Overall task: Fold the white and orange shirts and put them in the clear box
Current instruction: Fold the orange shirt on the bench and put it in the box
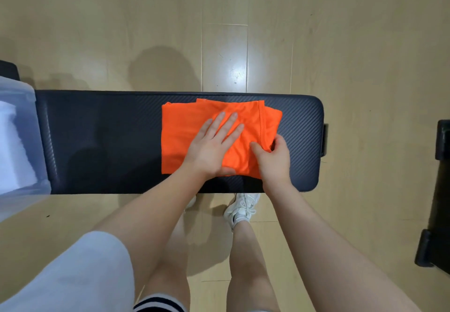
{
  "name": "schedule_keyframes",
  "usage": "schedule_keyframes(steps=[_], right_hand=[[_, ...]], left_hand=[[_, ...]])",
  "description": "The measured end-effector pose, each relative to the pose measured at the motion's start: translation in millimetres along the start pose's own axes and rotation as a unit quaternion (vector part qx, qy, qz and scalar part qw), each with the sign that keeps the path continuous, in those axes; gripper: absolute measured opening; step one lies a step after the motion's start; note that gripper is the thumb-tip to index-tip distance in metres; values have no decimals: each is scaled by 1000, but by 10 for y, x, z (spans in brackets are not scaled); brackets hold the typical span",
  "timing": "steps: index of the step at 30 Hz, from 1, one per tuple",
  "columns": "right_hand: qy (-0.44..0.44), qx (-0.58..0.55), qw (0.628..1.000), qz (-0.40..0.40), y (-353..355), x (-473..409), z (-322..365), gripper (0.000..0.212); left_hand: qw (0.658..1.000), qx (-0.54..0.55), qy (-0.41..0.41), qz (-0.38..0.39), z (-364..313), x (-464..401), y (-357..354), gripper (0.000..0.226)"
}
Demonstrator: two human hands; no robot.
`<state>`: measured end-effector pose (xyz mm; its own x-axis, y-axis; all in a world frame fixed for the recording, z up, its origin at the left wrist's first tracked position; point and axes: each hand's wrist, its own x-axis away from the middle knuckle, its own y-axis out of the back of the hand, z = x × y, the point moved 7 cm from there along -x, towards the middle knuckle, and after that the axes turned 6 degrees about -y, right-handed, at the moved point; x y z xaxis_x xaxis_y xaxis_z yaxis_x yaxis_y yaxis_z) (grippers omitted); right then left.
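At the far left edge sits the clear box point(36, 126), resting on the left end of the dark padded table point(102, 141), with the folded white shirt point(12, 155) lying inside it. The middle stretch of the table is bare. Further right, the orange shirt point(180, 136) lies partly folded on the table's right half, its layers bunched unevenly toward the right side. The person's left hand point(211, 148) lies flat on the shirt, palm down, its grip spread with fingers extended and pressing the cloth. Just beside it, the right hand point(275, 158) has its grip pinching the shirt's lower right edge between thumb and curled fingers. Below the table, a white shoe point(241, 209) stands on the wooden floor point(341, 43).
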<state>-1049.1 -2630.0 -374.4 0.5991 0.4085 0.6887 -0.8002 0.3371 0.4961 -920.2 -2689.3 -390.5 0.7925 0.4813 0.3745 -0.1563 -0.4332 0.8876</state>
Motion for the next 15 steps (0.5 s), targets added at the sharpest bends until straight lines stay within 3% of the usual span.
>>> schedule_keyframes(steps=[2,3,4,6,7,8,10,15], right_hand=[[70,41,996,22,-60,204,188,32],[110,70,991,28,-89,333,299,36],[143,98,984,32,-126,458,409,42],[180,155,970,43,-253,672,583,54],[186,186,964,52,-343,760,644,59],[186,210,958,64,-450,841,687,62],[179,228,951,111,-703,997,736,66],[208,251,902,282,-1224,1234,712,56]], left_hand=[[989,146,2,-10,-24,78,130,88],[962,271,16,-33,-15,136,258,77],[905,419,50,-59,30,214,378,68],[706,680,166,-110,183,417,527,47],[621,741,221,-124,263,516,550,41],[577,762,268,-123,336,603,538,40],[558,760,310,-117,448,759,567,37],[636,666,361,-150,824,1039,536,34]])
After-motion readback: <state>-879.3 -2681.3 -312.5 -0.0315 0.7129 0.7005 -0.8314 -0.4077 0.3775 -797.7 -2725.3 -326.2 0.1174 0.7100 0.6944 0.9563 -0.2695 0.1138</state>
